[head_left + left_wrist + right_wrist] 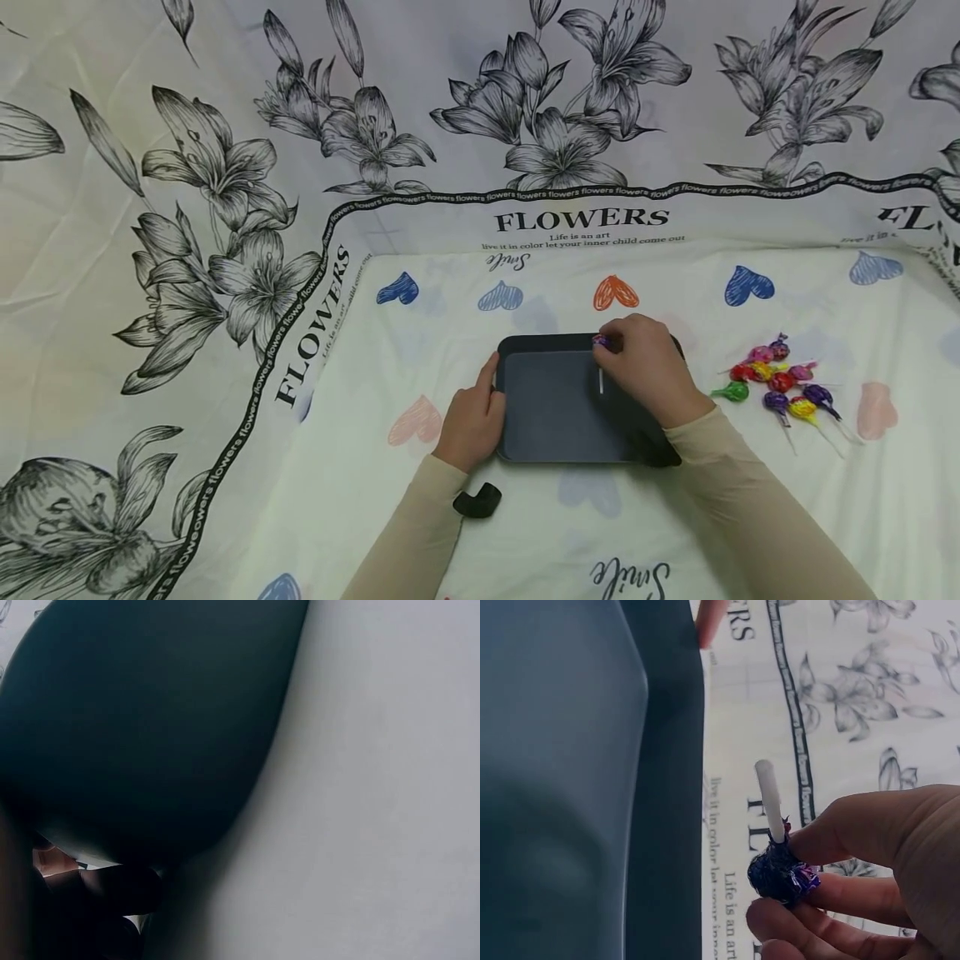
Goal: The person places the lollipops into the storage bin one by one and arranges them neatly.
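A dark grey rectangular tray [555, 408] lies on the cloth in the middle of the head view. My left hand [472, 425] holds it by the left edge, with the index finger along the side and the thumb at the rim. Over the tray's far right part, my right hand [647, 367] pinches a lollipop [776, 871] in a dark blue and purple wrapper. Its white stick points down towards the tray in the head view. In the left wrist view the tray [157, 727] fills much of the picture, and the left fingers are dark and partly hidden.
Several wrapped lollipops [781, 382] in red, yellow, purple, pink and green lie in a loose pile right of the tray. A black curved piece [477, 502] is beside the left wrist. White cloth with hearts [420, 419] covers the surface; flower-printed cloth rises behind.
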Demonstrator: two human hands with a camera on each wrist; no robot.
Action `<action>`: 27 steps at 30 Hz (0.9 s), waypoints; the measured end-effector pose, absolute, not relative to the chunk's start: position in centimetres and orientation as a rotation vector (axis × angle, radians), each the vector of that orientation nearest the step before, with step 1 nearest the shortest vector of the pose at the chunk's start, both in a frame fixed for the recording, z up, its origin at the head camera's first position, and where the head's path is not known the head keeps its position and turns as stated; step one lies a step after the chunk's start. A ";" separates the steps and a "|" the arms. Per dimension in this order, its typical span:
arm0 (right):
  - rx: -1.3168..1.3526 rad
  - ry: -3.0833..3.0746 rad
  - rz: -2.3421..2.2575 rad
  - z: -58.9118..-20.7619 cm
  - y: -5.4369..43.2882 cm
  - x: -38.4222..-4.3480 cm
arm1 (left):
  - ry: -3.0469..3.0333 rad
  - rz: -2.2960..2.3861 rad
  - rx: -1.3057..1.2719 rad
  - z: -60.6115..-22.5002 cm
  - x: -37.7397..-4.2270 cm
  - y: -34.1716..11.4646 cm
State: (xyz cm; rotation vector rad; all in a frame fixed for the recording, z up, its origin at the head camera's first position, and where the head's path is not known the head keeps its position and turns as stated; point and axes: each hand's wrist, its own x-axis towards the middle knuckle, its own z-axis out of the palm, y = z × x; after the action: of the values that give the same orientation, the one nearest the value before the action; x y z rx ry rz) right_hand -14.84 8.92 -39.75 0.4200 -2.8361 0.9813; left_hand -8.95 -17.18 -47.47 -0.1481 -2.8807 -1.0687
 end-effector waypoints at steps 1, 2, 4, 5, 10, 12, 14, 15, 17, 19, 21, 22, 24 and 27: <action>0.429 -2.830 0.981 -39.8 8.8 -15.0 | -2.883 -1.066 -0.149 -47.5 -9.0 -17.2; 0.440 -2.826 0.988 -39.9 8.6 -15.1 | -2.885 -1.062 -0.151 -47.5 -9.0 -17.2; 0.448 -2.825 1.015 -40.0 8.2 -15.3 | -2.888 -1.055 -0.151 -47.5 -9.0 -17.2; 0.454 -2.826 1.031 -40.1 7.9 -15.4 | -2.890 -1.051 -0.151 -47.5 -9.0 -17.2; 0.477 -2.858 1.072 -40.3 6.7 -16.1 | -2.895 -1.048 -0.148 -47.4 -9.0 -17.2; 0.482 -2.869 1.072 -40.4 6.1 -16.4 | -2.893 -1.046 -0.152 -47.4 -9.0 -17.2; 0.477 -2.884 1.076 -40.5 5.6 -16.6 | -2.889 -1.051 -0.159 -47.4 -9.0 -17.1; 0.475 -2.893 1.081 -40.6 5.4 -16.7 | -2.890 -1.051 -0.163 -47.4 -9.0 -17.1; 0.471 -2.906 1.089 -40.8 4.9 -16.8 | -2.893 -1.049 -0.168 -47.4 -9.0 -17.1; 0.471 -2.921 1.072 -41.0 4.4 -16.9 | -2.895 -1.047 -0.166 -47.4 -9.0 -17.1; 0.465 -2.936 1.023 -41.2 4.0 -16.9 | -2.902 -1.034 -0.162 -47.4 -9.0 -17.1; 0.462 -2.944 0.994 -41.3 3.7 -16.9 | -2.905 -1.026 -0.160 -47.4 -9.0 -17.1; 0.462 -2.962 0.935 -41.6 3.2 -16.9 | -2.910 -1.014 -0.155 -47.3 -9.1 -17.1; 0.468 -2.989 0.877 -41.8 2.3 -17.0 | -2.917 -1.004 -0.148 -47.3 -9.1 -17.2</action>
State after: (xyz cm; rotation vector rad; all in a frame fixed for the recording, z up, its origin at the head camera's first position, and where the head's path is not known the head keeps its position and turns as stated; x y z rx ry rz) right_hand -17.05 2.30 -41.81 0.4685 -2.9889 0.8766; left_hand -9.05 -17.20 -47.27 -0.1481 -2.9174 -1.0042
